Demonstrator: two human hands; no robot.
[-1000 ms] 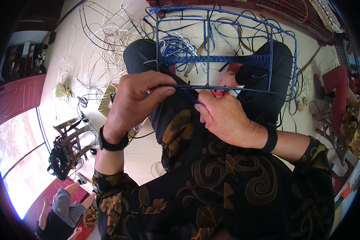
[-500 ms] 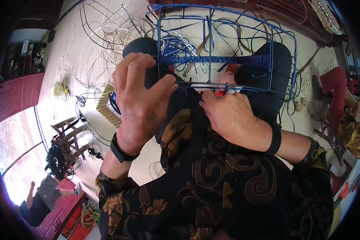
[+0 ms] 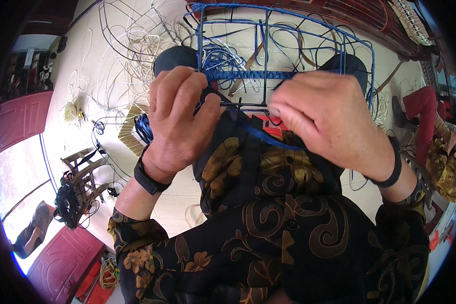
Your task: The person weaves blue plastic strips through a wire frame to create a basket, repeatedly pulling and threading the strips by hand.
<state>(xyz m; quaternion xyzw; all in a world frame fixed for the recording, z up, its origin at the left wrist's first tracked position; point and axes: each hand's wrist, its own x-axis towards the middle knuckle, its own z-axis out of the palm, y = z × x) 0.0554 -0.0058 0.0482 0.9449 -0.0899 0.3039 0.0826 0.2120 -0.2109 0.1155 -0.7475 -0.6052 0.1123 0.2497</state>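
Note:
A wire frame (image 3: 266,48), its bars partly wrapped in blue strip, lies across my knees. My left hand (image 3: 180,119) is closed around its near left corner, fingers curled at the side bar and thumb by the near bar. Just right of the frame's middle, my right hand (image 3: 334,114) is closed, palm down, with fingers bent. A loose blue strip (image 3: 271,138) runs from the near bar to beneath this hand; the fingertips' hold on it is partly hidden. A wrapped blue crossbar (image 3: 248,75) spans the frame beyond both hands.
Tangled blue strips (image 3: 220,55) and pale cords (image 3: 142,55) lie on the floor beyond my knees. A bare wire frame (image 3: 106,28) stands far left. To the left are a wooden stool (image 3: 88,169) and a red panel (image 3: 68,258). Another person's red-clothed leg (image 3: 420,109) shows at right.
My right hand has risen and moved right from the near bar, and a length of blue strip now shows stretched beneath it. My left hand stays at the frame's corner.

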